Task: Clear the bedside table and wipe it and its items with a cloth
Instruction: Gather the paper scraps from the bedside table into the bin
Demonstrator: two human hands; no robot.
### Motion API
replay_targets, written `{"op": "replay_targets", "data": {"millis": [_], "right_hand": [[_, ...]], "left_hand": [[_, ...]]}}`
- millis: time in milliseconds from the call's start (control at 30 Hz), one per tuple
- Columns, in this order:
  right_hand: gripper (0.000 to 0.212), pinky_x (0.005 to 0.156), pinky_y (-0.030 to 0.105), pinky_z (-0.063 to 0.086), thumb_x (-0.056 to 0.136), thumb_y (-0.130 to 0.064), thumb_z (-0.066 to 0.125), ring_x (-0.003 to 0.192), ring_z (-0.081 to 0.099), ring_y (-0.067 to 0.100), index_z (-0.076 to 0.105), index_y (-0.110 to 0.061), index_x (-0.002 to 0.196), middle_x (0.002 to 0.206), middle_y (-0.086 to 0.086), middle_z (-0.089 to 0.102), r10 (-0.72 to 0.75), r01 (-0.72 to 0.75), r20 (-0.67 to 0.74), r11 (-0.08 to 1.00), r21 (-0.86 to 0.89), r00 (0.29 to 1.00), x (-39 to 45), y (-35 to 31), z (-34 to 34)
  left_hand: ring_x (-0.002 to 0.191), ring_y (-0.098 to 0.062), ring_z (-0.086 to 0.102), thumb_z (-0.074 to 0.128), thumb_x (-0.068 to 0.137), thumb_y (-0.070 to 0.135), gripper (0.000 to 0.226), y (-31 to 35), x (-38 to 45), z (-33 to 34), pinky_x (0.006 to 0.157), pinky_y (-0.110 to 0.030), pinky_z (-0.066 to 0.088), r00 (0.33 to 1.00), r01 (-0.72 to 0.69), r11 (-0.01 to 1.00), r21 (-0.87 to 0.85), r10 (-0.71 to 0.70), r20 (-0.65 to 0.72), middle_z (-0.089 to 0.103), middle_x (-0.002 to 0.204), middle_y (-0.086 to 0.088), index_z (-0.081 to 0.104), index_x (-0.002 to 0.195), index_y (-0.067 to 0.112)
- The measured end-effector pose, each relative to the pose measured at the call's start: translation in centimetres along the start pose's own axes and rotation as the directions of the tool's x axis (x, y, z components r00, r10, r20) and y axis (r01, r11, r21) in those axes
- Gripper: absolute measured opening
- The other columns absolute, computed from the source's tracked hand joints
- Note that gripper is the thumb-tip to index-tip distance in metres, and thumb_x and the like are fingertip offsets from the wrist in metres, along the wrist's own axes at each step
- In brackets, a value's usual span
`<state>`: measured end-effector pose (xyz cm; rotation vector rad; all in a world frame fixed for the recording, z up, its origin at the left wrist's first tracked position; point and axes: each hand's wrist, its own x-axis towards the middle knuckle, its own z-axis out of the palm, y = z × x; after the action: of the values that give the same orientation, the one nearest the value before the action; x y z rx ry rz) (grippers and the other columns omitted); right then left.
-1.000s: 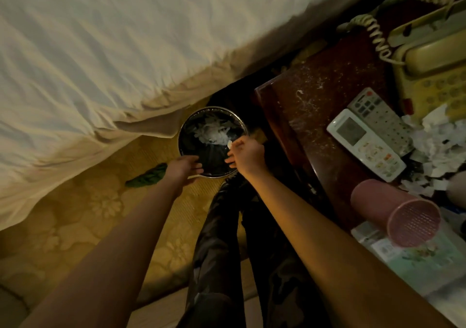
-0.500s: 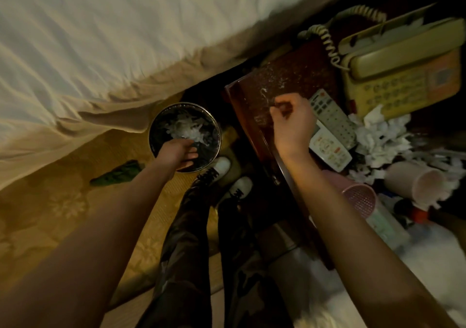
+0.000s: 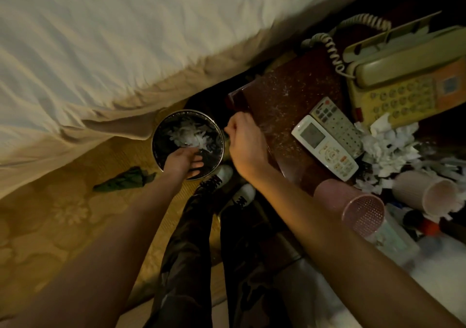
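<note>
Beside the bed, a person's right hand (image 3: 245, 142), loosely clenched, whether on scraps I cannot tell, has swung back from the bedside table (image 3: 290, 105) toward the waste bin (image 3: 161, 128), whose rim the left hand (image 3: 182, 162) grips; more torn paper (image 3: 388, 146) waits beside the remotes (image 3: 327, 136)

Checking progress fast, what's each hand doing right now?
Left hand: gripping the near rim of the bin.
Right hand: fingers curled at the table edge; what it holds cannot be told.
</note>
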<state>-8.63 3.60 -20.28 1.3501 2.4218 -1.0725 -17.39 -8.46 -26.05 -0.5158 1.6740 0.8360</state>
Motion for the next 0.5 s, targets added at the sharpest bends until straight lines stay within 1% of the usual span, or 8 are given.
{"op": "replay_targets", "data": {"millis": [67,133,200,300,333,400,467,500], "right_hand": [[0.015,0.06,0.023,0.049,0.093,-0.001,0.046,0.073,0.058,0.014,0.05,-0.014,0.087,0.088,0.007,0.059,0.077,-0.097,0.084,0.962,0.257,0.993,-0.9,-0.5,2.8],[0.014,0.048,0.018,0.047,0.092,0.002,0.047,0.064,0.059,0.018,0.053,-0.007,0.083,0.081,0.013,0.061,0.205,-0.252,0.15,0.855,0.454,0.967,-1.1,-0.8,5.2],[0.007,0.045,0.017,0.048,0.089,0.001,0.055,0.063,0.064,0.02,0.057,-0.004,0.084,0.077,0.011,0.061,0.301,-0.37,0.214,0.764,0.529,0.929,-0.9,-0.9,7.2],[0.011,0.061,0.03,0.056,0.078,0.0,0.069,0.074,0.067,0.021,0.063,-0.009,0.082,0.077,0.007,0.066,0.375,-0.457,0.261,0.75,0.479,0.889,0.3,-0.2,10.3],[0.013,0.065,0.033,0.057,0.077,0.001,0.07,0.082,0.068,0.024,0.064,-0.008,0.084,0.082,0.009,0.067,0.401,-0.495,0.292,0.728,0.473,0.868,0.7,0.1,11.1],[0.028,0.074,0.036,0.057,0.081,0.008,0.065,0.104,0.062,0.033,0.062,-0.002,0.107,0.109,0.015,0.063,0.386,-0.607,0.473,0.583,0.54,0.792,1.3,0.4,11.9],[0.052,0.085,0.04,0.053,0.086,0.013,0.057,0.122,0.05,0.035,0.044,-0.004,0.134,0.14,0.015,0.042,0.289,-0.697,0.647,0.449,0.559,0.705,1.5,0.7,11.8],[0.059,0.088,0.042,0.051,0.088,0.012,0.054,0.126,0.046,0.034,0.038,-0.008,0.14,0.146,0.011,0.033,0.257,-0.717,0.687,0.427,0.551,0.68,1.5,1.0,11.7]], "left_hand": [[0.073,-0.016,0.058,0.036,0.101,0.016,0.033,-0.2,0.2,-1.3,0.067,-0.029,0.046,0.999,0.048,0.997,-0.061,-0.049,-0.022,0.059,0.082,-0.005,0.051,0.128,0.002],[0.072,-0.016,0.057,0.035,0.102,0.016,0.035,-0.4,0.5,-2.7,0.064,-0.028,0.044,0.997,0.065,0.994,-0.093,-0.069,-0.045,0.058,0.082,-0.005,0.049,0.129,0.001],[0.072,-0.015,0.057,0.035,0.101,0.017,0.034,-0.8,0.6,-4.1,0.062,-0.027,0.043,0.994,0.065,0.994,-0.092,-0.073,-0.084,0.059,0.083,-0.004,0.051,0.127,0.002],[0.074,-0.015,0.059,0.035,0.1,0.014,0.03,-1.6,1.4,-6.4,0.066,-0.028,0.044,0.992,0.07,0.994,-0.085,-0.078,-0.099,0.061,0.085,-0.005,0.054,0.122,0.006],[0.074,-0.016,0.06,0.036,0.1,0.014,0.029,-1.8,1.6,-7.1,0.067,-0.029,0.045,0.992,0.068,0.994,-0.081,-0.076,-0.099,0.062,0.086,-0.005,0.055,0.121,0.007],[0.073,-0.016,0.06,0.037,0.099,0.015,0.026,-2.0,2.0,-8.2,0.067,-0.029,0.045,0.993,0.063,0.996,-0.068,-0.07,-0.1,0.062,0.085,-0.006,0.056,0.116,0.008],[0.072,-0.016,0.059,0.038,0.099,0.015,0.023,-2.0,2.3,-8.7,0.066,-0.029,0.046,0.994,0.056,0.998,-0.03,-0.059,-0.097,0.061,0.085,-0.006,0.056,0.111,0.009],[0.072,-0.016,0.058,0.038,0.099,0.015,0.021,-1.8,2.3,-8.8,0.067,-0.029,0.046,0.994,0.053,0.999,-0.005,-0.053,-0.097,0.061,0.084,-0.006,0.056,0.108,0.009]]}}
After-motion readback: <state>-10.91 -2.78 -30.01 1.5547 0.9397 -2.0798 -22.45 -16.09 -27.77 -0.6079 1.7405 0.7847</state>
